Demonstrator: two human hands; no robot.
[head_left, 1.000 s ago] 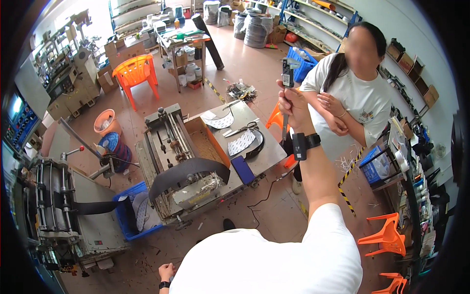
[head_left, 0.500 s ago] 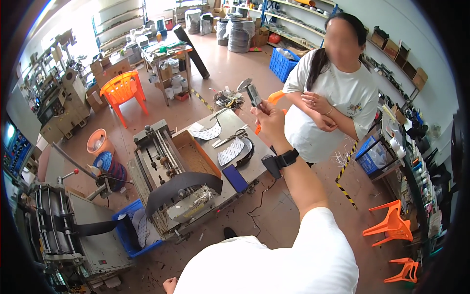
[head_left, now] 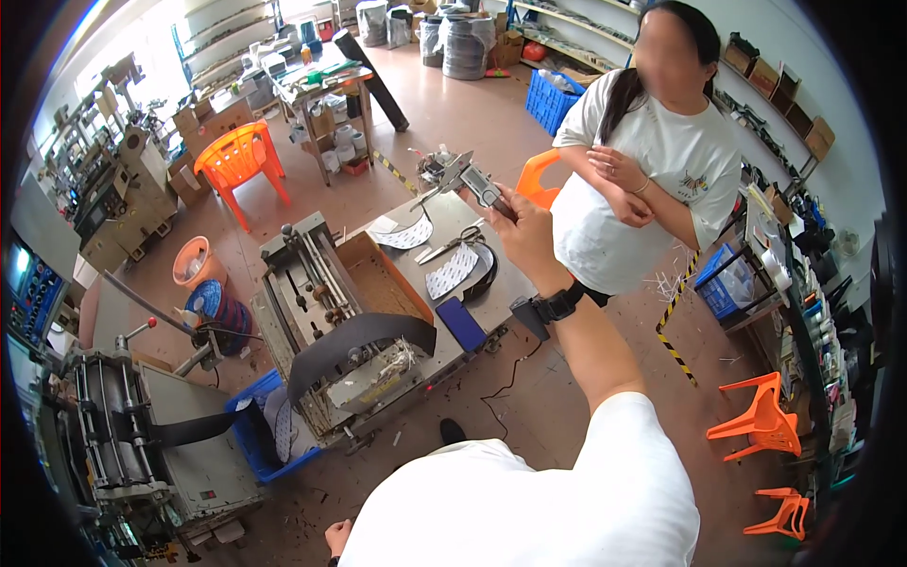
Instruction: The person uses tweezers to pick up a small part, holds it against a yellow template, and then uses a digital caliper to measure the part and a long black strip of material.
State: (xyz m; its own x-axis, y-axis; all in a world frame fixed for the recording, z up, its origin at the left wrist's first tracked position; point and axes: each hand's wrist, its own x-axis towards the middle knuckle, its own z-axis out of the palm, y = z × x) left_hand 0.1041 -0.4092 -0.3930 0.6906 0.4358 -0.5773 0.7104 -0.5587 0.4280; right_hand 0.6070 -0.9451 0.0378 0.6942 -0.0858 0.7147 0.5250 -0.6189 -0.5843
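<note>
My right hand [head_left: 526,231] is raised over the far right end of the grey machine table [head_left: 515,283], its fingers closed around a metal caliper [head_left: 480,185] with a small display. The caliper's jaws point up and to the left. On the table below lie scissors [head_left: 452,244], white patterned pieces [head_left: 453,272], a dark curved strip [head_left: 488,274] and a phone [head_left: 460,325]. Only a little of my left hand [head_left: 338,537] shows at the lower edge, beside my white shirt; how its fingers are held is unclear.
A roller machine [head_left: 307,302] with a dark strip [head_left: 364,352] looped over it stands left of the table's middle. Behind my right hand another person [head_left: 652,170] stands with arms folded. A blue crate [head_left: 253,439] and orange chairs [head_left: 241,156] are on the floor.
My right hand has turned the caliper so that its jaws tilt leftward and more of its length shows. The view has shifted slightly, and more of my left hand shows.
</note>
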